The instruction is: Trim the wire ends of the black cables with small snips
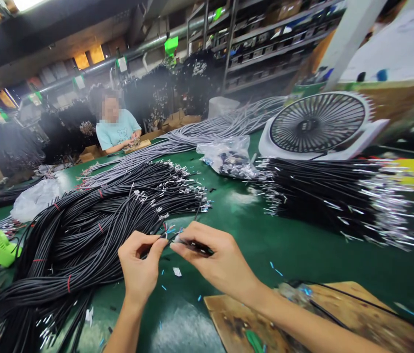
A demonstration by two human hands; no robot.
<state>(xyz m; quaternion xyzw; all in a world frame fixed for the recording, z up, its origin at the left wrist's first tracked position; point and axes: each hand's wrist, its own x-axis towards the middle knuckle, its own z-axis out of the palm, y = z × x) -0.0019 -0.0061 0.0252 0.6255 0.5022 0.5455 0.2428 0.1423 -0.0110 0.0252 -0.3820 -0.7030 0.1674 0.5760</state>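
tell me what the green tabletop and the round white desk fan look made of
The green tabletop looks like a smooth coated surface, given its soft glare. The round white desk fan looks like moulded plastic: matte white housing, dark thin-ribbed grille.

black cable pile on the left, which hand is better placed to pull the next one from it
Left, probably. The left hand sits right beside the black cable pile, while the right hand is farther from it and pinches a small black piece in its grip.

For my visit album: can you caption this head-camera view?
Two hands pinch a black cable end over a green table heaped with cable bundles.
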